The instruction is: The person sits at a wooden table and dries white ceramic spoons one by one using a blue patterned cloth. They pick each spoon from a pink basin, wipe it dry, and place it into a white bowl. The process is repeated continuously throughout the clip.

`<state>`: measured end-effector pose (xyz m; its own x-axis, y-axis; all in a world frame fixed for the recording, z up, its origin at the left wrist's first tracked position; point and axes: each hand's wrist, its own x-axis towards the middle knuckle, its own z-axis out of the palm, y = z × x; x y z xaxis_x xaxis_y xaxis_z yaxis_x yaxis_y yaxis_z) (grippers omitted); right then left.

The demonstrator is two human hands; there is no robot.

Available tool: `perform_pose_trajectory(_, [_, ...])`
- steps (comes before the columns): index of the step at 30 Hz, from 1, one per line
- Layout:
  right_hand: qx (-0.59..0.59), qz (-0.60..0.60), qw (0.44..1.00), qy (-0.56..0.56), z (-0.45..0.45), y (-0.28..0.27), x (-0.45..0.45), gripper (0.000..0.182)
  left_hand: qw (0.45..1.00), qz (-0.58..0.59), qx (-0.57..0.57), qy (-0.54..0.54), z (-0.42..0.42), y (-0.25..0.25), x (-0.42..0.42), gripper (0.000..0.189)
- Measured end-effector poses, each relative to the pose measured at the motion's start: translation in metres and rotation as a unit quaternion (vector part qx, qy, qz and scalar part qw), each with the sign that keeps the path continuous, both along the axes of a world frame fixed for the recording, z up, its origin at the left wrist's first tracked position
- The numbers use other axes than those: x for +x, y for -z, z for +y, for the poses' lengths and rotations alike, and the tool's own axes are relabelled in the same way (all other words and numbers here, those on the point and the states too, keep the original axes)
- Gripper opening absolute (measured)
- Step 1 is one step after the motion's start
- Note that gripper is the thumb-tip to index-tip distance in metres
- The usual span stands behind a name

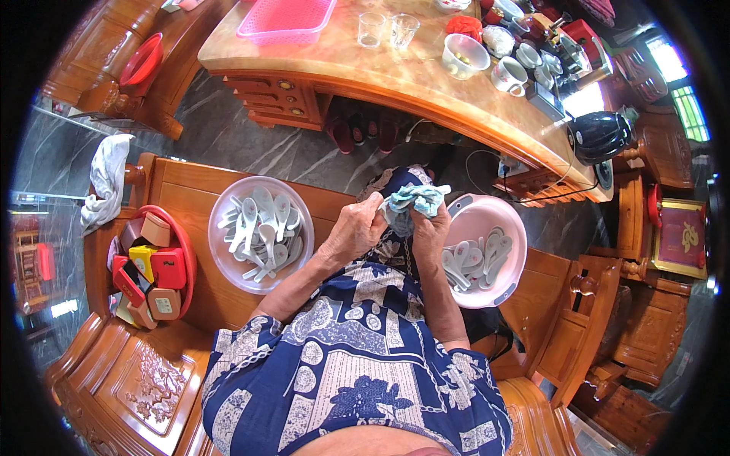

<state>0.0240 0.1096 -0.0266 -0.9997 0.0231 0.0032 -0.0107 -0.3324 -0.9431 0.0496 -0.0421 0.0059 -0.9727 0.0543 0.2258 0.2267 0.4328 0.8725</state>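
In front of my lap I hold a crumpled light-blue cloth between both hands. My left hand is curled closed at the cloth's left edge. My right hand grips its right side, with the thumb against the folds. Whether a spoon is wrapped inside is hidden. To the left, a clear plastic basin holds a heap of white ceramic soup spoons. On the right, a pale pink basin contains more white spoons, some with small floral marks.
A red basin of small boxes stands on the wooden bench. A white cloth drapes over the bench's arm. Across the table are a pink basket, two glasses, a plastic tub, mugs and a black kettle.
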Motion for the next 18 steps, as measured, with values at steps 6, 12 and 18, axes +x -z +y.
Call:
perform_pose_trajectory(6, [-0.05, 0.003, 0.997, 0.055, 0.023, 0.01, -0.015, 0.019, 1.0, -0.001, -0.023, 0.014, -0.004, 0.001, 0.002, 0.007])
perform_pose_trajectory(12, [-0.073, 0.013, 0.995, 0.065, 0.026, 0.01, -0.023, 0.019, 0.999, -0.028, -0.017, -0.002, -0.003, 0.003, 0.006, 0.008])
perform_pose_trajectory(18, [-0.03, -0.021, 0.999, -0.04, 0.005, -0.004, -0.009, 0.024, 0.998, -0.022, 0.057, -0.017, 0.003, -0.002, 0.004, 0.009])
